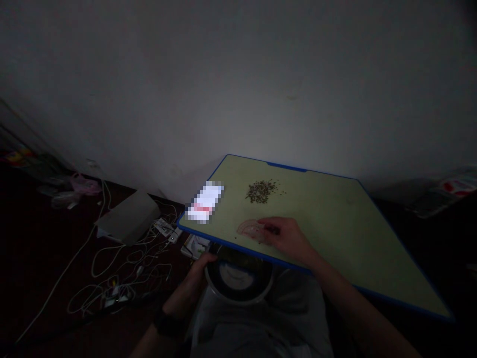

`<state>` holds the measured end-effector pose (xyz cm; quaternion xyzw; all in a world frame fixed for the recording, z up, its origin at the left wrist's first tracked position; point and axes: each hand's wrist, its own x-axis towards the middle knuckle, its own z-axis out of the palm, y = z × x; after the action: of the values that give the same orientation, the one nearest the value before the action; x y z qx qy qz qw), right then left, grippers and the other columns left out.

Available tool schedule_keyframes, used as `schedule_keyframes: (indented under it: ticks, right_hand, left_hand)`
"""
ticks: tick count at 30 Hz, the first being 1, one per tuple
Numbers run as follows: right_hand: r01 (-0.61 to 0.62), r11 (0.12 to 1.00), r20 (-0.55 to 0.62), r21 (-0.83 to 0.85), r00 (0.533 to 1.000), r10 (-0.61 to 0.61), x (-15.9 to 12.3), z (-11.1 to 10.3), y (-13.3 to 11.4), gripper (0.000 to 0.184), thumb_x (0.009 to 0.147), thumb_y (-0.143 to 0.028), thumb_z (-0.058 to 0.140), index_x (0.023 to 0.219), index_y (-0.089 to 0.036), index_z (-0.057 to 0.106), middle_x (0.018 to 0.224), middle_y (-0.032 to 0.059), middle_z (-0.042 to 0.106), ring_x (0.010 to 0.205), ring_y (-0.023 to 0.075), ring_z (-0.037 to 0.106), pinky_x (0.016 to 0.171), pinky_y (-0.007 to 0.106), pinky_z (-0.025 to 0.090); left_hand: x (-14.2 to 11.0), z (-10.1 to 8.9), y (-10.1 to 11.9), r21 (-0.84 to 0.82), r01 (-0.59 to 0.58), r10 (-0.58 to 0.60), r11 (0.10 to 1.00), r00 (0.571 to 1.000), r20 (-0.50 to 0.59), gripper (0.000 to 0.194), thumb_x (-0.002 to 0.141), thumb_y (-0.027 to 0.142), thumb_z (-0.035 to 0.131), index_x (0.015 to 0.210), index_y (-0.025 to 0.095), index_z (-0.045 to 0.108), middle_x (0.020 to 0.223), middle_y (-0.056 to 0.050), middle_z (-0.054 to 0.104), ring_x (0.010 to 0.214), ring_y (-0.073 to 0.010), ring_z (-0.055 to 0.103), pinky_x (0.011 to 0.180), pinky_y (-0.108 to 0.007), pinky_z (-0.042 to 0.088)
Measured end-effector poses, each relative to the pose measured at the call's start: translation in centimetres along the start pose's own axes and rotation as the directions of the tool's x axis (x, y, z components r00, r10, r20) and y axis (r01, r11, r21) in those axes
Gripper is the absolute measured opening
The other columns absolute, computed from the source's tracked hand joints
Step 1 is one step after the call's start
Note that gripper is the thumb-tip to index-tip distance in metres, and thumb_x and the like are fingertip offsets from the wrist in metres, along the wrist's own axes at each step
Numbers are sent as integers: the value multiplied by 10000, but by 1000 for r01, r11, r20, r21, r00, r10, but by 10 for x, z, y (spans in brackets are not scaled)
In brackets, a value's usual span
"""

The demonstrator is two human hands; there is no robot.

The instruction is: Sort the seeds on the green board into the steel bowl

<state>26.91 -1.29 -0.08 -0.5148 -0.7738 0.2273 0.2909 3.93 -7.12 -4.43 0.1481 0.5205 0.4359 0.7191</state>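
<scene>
My right hand (288, 236) is closed on a clear protractor (249, 228) with red markings, which lies against the pale tabletop (316, 214) near its front edge. Farther back on the top sits a loose pile of small dark seeds (262, 191); their exact kind is too small to make out. A few stray grains lie around the pile and near the protractor. Below the front edge, over my lap, my left hand (197, 273) grips the rim of a round bowl (248, 300) with a light rim and dark inside. The table edge partly covers the bowl.
A lit phone (204, 201) lies at the table's left end. The blue-edged table stands by a bare wall (261, 89). On the floor to the left are a box (128, 216), tangled white cables (137, 256), power strips and a pink bag (85, 184). The room is dim.
</scene>
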Motion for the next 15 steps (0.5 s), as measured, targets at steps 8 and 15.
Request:
schedule_keyframes:
  ticks: [8,15]
  right_hand:
    - [-42,993,-39,108,998,46,-16,12,-11,240,763,-228,561,948,-181,706,826,55,714,676,164,642,609,260,499]
    - [-31,995,-30,92,999,34,-13,17,-16,256,754,-187,554,959,-181,707,867,62,714,714,164,650,656,264,506]
  left_hand:
    - [-11,3,1,2,-93,93,996,996,0,169,689,153,581,535,163,651,476,7,643,473,-134,541,497,-232,399]
    - [-17,10,5,-53,-100,99,994,995,-9,206,670,124,581,480,159,654,486,-4,653,484,-140,547,529,-244,417]
